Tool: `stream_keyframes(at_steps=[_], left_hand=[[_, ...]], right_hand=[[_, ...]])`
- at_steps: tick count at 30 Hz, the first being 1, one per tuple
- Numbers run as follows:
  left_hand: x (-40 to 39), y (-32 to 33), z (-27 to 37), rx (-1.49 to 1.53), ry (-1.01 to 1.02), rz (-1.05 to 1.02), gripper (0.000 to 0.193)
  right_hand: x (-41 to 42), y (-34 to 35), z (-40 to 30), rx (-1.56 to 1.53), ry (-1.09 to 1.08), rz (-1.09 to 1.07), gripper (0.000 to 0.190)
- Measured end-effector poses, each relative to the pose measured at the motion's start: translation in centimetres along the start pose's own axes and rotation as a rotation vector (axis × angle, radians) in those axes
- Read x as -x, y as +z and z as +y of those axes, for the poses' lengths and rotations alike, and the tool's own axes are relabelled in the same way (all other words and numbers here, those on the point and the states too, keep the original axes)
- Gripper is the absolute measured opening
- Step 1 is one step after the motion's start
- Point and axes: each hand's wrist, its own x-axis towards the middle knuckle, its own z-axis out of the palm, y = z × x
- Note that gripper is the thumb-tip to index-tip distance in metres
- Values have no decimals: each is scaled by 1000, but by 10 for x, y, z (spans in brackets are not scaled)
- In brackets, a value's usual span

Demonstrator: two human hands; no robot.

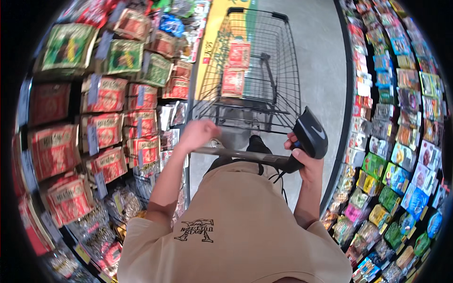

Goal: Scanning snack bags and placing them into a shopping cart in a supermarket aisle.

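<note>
A black handheld barcode scanner [310,134] is gripped by its handle in my right hand [305,155], beside the right end of the shopping cart's push bar [240,154]. My left hand [202,133] is blurred, with its fingers curled, just above the left end of that bar; whether it holds anything cannot be told. Ahead of me stands the black wire shopping cart [295,70]. Two red and cream snack packets [239,55] lie one behind the other on the left side of its basket.
Close on the left, a rack holds hanging red packets [106,93] and green packets [125,56] behind price tags. Another rack with colourful snack bags [396,177] runs along the right. Grey floor [318,46] and a yellow and green strip [216,21] lie between them.
</note>
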Motion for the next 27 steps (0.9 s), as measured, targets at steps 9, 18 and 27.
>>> stream_keyframes(at_steps=[9, 18, 27], left_hand=[[-295, 39, -35, 237, -134, 6, 33], [-493, 146, -131, 420, -585, 275, 46], [-559, 160, -157, 121, -788, 362, 69]], right_hand=[[-69, -71, 15, -190, 246, 19, 39], [-127, -115, 44, -227, 469, 75, 41], [-150, -123, 63, -199, 596, -124, 52]])
